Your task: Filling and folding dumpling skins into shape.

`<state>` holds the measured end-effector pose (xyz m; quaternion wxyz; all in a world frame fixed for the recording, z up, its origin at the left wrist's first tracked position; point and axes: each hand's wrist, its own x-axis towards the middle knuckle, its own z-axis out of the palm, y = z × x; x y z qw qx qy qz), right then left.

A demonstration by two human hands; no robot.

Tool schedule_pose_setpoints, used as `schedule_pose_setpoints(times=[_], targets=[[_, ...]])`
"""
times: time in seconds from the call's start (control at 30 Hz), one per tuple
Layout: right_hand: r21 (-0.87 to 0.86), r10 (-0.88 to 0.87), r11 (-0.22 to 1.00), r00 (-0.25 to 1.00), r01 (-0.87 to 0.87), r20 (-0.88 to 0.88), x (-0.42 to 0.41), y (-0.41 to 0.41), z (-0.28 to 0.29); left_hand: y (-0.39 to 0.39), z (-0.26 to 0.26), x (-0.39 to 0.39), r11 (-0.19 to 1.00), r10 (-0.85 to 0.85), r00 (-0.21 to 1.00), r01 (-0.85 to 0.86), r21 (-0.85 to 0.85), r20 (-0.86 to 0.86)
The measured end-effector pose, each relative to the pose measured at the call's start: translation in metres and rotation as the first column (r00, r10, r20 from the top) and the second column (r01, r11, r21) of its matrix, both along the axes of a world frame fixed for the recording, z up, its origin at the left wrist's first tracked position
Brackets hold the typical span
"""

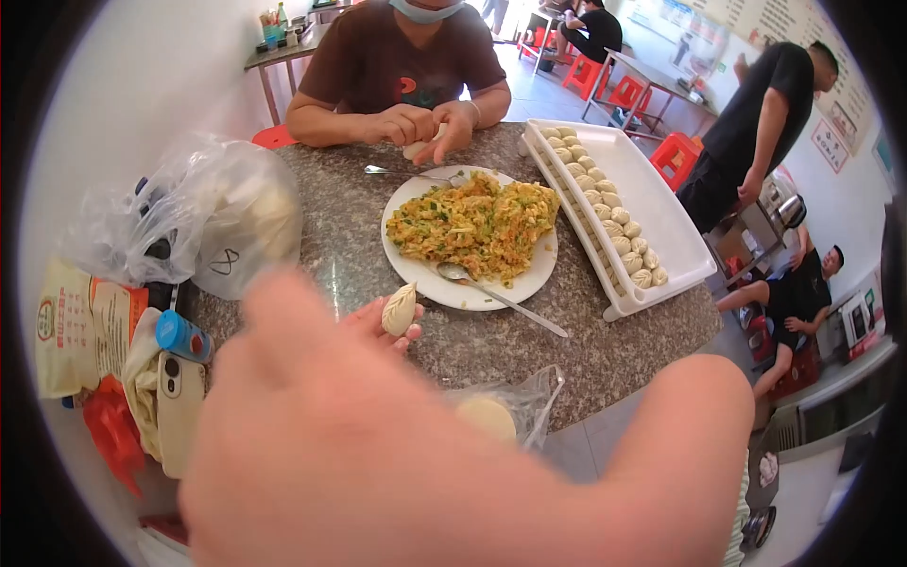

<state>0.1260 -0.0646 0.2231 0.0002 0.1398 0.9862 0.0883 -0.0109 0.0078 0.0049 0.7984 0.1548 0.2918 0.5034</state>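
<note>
A leaf-shaped pleated dumpling (400,310) rests on the fingers of my left hand (372,319), most of which is hidden. Close to the camera, my blurred right hand (319,411) covers much of the lower picture; its finger positions and anything in it are unclear. Just beyond the dumpling is a white plate (425,283) heaped with chopped yellow-green filling (475,227). A metal spoon (506,305) lies across the plate's near rim. Round dough wrappers (489,417) in a clear plastic bag (542,397) sit at the near table edge, partly behind my right arm.
Stacked white trays (659,234) hold rows of pleated dumplings (613,205) at right. Across the granite-patterned table (340,212), a masked person (418,71) handles dough. Plastic bags (241,212), a blue-lidded container (184,334) and a phone (177,404) crowd the left. More people are behind.
</note>
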Motion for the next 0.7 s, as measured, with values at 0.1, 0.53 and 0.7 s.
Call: schedule_pose_setpoints(times=[0.1,0.53,0.7], targets=[[-0.024,0.013,1.0,1.0,-0.013,-0.005,0.012,-0.008,0.008,-0.002,-0.009,-0.004,0.985,-0.034,0.999,0.037,0.169,-0.02],[-0.538,-0.317,0.84,0.867,0.069,-0.384,0.076,0.096,-0.162,-0.008,-0.011,0.006,0.917,-0.104,0.969,0.182,0.356,-0.225],[-0.507,-0.296,0.861,0.776,-0.035,-0.557,0.082,0.078,-0.168,-0.013,-0.011,0.014,0.909,-0.11,0.947,0.219,0.355,-0.302]])
